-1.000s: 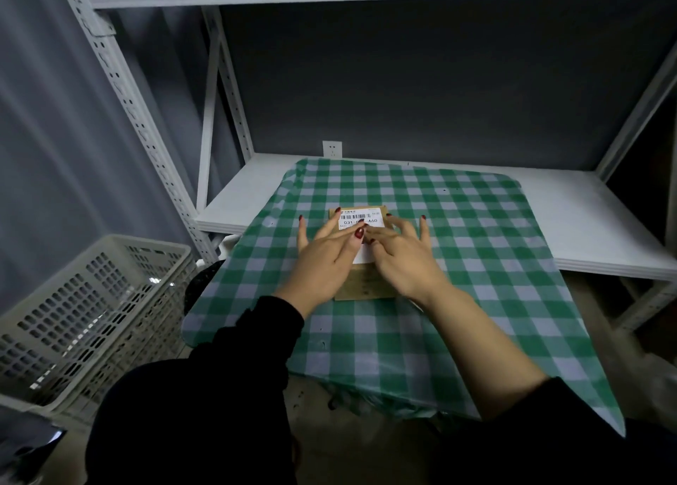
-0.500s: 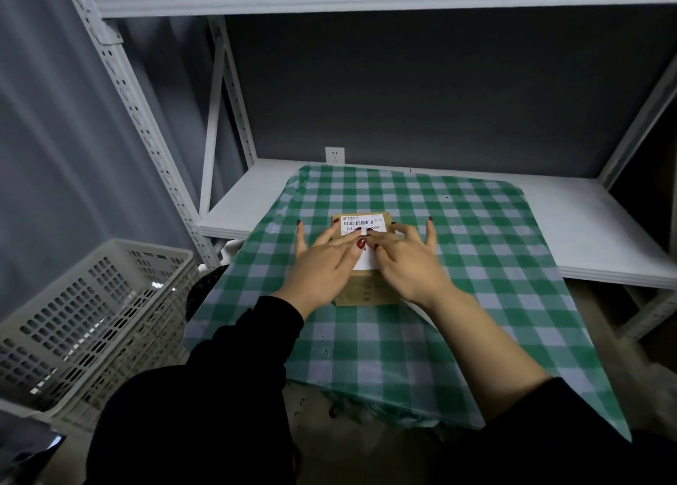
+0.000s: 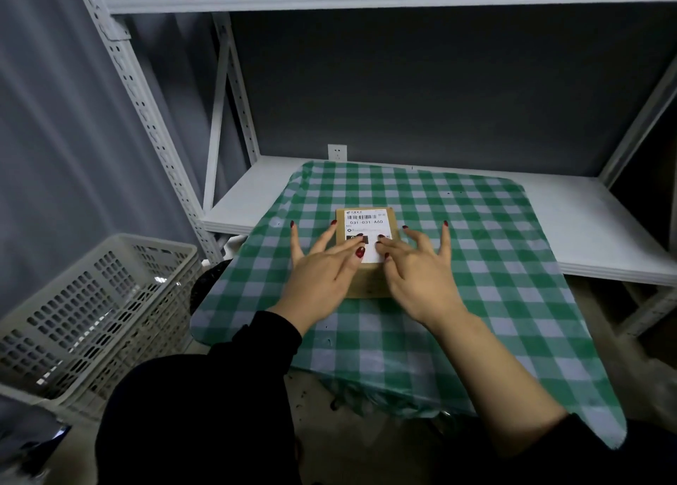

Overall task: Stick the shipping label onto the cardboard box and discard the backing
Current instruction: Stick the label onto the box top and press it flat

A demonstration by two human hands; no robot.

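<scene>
A small brown cardboard box (image 3: 369, 278) lies flat on the green checked cloth (image 3: 476, 265). A white shipping label (image 3: 366, 224) with a barcode and printed numbers sits on the box's top face. My left hand (image 3: 322, 265) rests at the box's left side, fingers spread, its fingertips on the label's lower part. My right hand (image 3: 417, 265) mirrors it on the right, fingers apart, fingertips touching the label. Neither hand grips anything. No backing sheet is visible.
The cloth covers a white shelf board (image 3: 604, 235) of a metal rack, with an upright (image 3: 146, 118) at the left. A grey perforated plastic basket (image 3: 91, 308) stands on the floor at the lower left. A wall socket (image 3: 337, 152) sits behind the shelf.
Both hands have slid back toward me along the label, uncovering more of its printed upper part. Fingers have spread wider.
</scene>
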